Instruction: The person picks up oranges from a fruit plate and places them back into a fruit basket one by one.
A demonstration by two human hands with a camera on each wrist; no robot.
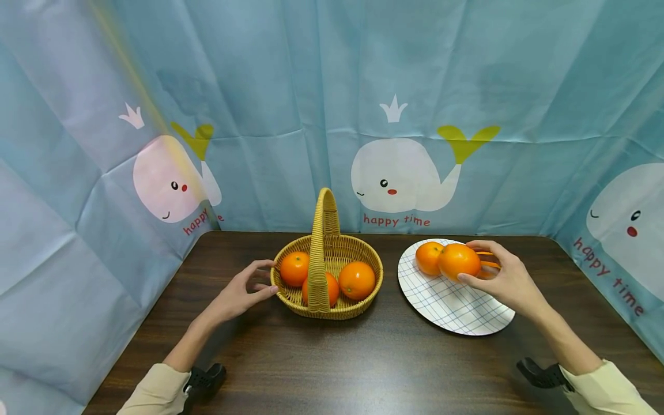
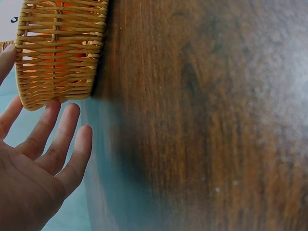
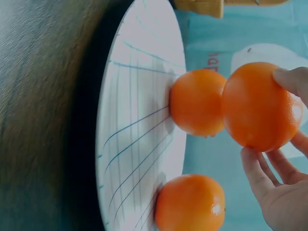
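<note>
Over the plate (image 1: 456, 311), white with blue grid lines, my right hand (image 1: 505, 282) holds an orange (image 1: 459, 261) between thumb and fingers. The right wrist view shows this orange (image 3: 260, 107) raised off the plate. Two more oranges lie on the plate: one at the back left (image 1: 428, 257), the other mostly hidden by my right hand but plain in the right wrist view (image 3: 191, 204). My left hand (image 1: 241, 294) is at the left end of a wicker basket (image 1: 363, 308), its fingers spread and loosely bent with fingertips at the wall (image 2: 57, 77).
Three oranges sit in the basket, one (image 1: 357, 280) right of its tall arched handle (image 1: 319, 248). Brown wooden table (image 1: 363, 363) lies beneath everything. A blue curtain (image 1: 280, 115) printed with whales hangs behind and along both sides.
</note>
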